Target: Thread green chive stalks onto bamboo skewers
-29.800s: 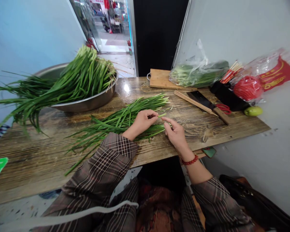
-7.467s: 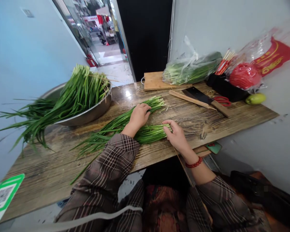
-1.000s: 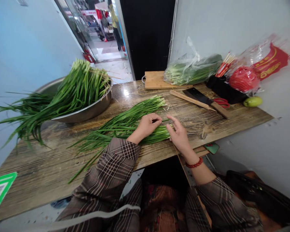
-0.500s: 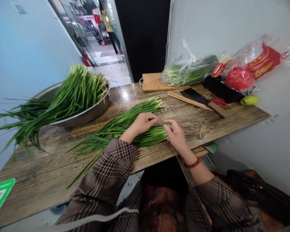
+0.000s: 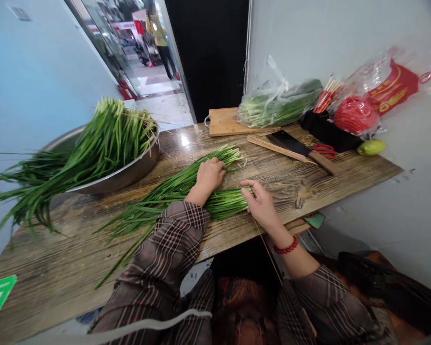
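Two bundles of long green garlic chives lie on the wooden table. My left hand (image 5: 210, 173) is over the far bundle (image 5: 179, 184), its fingers curled down onto the stalks near their pale ends. Beside the pale ends of the near bundle (image 5: 226, 203) is my right hand (image 5: 261, 205), thumb and fingers apart, touching or almost touching the stems. A thin straw-like strand (image 5: 267, 245) hangs over the table edge below my right hand; its upper end is hidden.
A metal basin (image 5: 117, 181) heaped with chives stands on the left. Toward the back are a cutting board (image 5: 222, 122), bagged greens (image 5: 273, 108), a cleaver (image 5: 289, 143), thin sticks (image 5: 276, 149), red-handled scissors (image 5: 325, 151), a black holder (image 5: 326, 132) and a green fruit (image 5: 370, 147).
My left hand has moved away from my right hand, up onto the far bundle, and its fingers have curled down. My right hand has stayed nearly in place.
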A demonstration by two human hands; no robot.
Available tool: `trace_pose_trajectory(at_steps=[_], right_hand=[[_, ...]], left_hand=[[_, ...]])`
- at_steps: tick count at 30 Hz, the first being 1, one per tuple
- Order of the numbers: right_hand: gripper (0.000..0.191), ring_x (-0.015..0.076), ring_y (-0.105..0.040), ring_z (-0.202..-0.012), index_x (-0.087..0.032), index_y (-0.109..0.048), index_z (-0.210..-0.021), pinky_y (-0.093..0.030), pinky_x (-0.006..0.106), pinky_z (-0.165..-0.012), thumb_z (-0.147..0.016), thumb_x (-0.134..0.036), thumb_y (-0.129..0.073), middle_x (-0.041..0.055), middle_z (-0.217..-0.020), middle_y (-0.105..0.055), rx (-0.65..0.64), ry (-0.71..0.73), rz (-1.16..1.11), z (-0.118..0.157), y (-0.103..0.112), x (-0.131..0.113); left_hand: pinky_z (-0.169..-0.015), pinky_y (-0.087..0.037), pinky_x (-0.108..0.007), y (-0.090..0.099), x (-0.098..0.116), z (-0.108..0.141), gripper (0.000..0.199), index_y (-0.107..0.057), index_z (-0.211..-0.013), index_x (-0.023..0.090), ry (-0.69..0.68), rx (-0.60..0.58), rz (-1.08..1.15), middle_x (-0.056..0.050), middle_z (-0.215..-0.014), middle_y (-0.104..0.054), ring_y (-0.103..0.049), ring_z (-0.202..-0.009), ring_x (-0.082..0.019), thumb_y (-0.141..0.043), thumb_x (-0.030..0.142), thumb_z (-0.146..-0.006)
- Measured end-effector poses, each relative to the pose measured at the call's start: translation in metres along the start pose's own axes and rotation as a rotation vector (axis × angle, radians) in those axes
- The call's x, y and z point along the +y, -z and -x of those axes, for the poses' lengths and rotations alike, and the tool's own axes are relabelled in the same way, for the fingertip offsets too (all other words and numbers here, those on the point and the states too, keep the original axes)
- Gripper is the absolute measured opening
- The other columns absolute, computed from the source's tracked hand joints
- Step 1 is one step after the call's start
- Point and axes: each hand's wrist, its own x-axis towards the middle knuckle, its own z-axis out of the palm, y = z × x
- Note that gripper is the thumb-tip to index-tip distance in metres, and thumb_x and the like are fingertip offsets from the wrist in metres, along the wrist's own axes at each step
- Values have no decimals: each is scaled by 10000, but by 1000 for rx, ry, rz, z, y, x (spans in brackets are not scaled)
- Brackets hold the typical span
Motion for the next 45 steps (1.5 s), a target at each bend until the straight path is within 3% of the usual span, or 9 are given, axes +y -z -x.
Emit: trace_pose_trajectory(at_steps=[5, 11, 15, 18, 32, 45], right_hand=[[312, 150, -603, -603, -197, -615, -1114, -447, 254, -501, -888, -368, -486, 38, -829, -663, -14, -20, -1, 0, 1, 0], [329, 147, -604, -591, -198, -646, -1106, -472, 258, -524, -877, -387, -506, 35, -799, -664, -18, -20, -26, 0, 1, 1], [324, 158, -616, -643, -200, -660, -1091, -500, 273, -568, -865, -387, -524, 41, -828, -678, -8, 0, -48, 1, 1, 3], [322, 162, -626, -690, -195, -660, -1093, -511, 275, -604, -867, -381, -524, 46, -866, -685, -3, 8, -53, 1, 1, 3], [295, 180, -641, -766, -200, -658, -1091, -501, 277, -618, -867, -341, -527, 45, -903, -692, -14, 5, -38, 1, 1, 2], [313, 148, -600, -620, -201, -659, -1090, -449, 245, -529, -865, -368, -520, 32, -820, -674, -12, -2, -32, 1, 1, 4]], left_hand=[[-711, -413, -297, 2, -1, 6, 169, -700, -812, 184, -3, 20, 122, -71, -862, -653, -591, -781, -190, -531, 185, -821], [-629, -415, -239, 16, 7, 22, 149, -680, -762, 141, -30, 33, 505, -30, -718, -638, -547, -655, -133, -532, 157, -771], [-694, -458, -248, 21, 13, 34, 176, -704, -847, 135, -20, -12, 678, -40, -821, -694, -609, -743, -143, -545, 174, -782], [-779, -472, -272, 22, 15, 37, 181, -719, -860, 139, -47, -27, 712, -52, -872, -700, -632, -826, -158, -554, 173, -794], [-768, -484, -265, 17, 16, 38, 180, -732, -868, 154, -112, -2, 764, -36, -817, -681, -628, -784, -142, -566, 146, -798], [-733, -472, -248, 13, 14, 39, 193, -737, -869, 149, -150, 40, 767, -37, -793, -669, -618, -763, -133, -563, 106, -797]])
